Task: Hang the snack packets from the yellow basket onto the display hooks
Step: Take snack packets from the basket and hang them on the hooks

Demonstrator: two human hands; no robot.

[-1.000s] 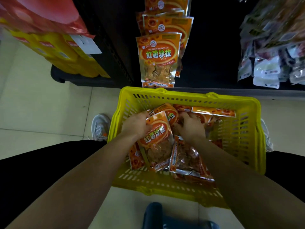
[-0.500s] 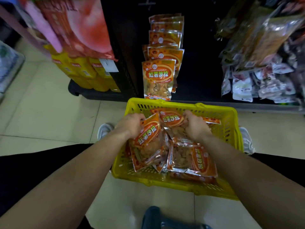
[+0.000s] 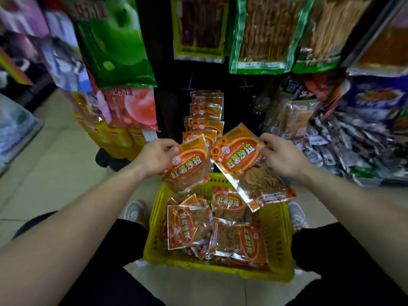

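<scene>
My left hand point(image 3: 156, 156) pinches the top edge of one orange snack packet point(image 3: 188, 166), held up above the yellow basket point(image 3: 277, 235). My right hand point(image 3: 281, 155) pinches the top corner of a second, larger-looking orange packet point(image 3: 245, 164), which hangs tilted over the basket's far side. Several more orange packets point(image 3: 187, 226) lie in the basket on the floor between my legs. Straight ahead, a row of the same orange packets point(image 3: 206, 113) hangs on a display hook against the dark rack, just beyond both held packets.
Green and pink bags point(image 3: 119, 51) hang on the left. Green-edged packets of stick snacks point(image 3: 262, 34) hang above. Small silver and dark packets point(image 3: 344, 142) fill the right side. An empty hook point(image 3: 246, 87) shows right of the orange row. Pale floor tiles point(image 3: 55, 164) lie to the left.
Both hands have lifted out of the basket, each carrying one orange packet up toward the hanging row. The view has tilted up, showing more of the rack.
</scene>
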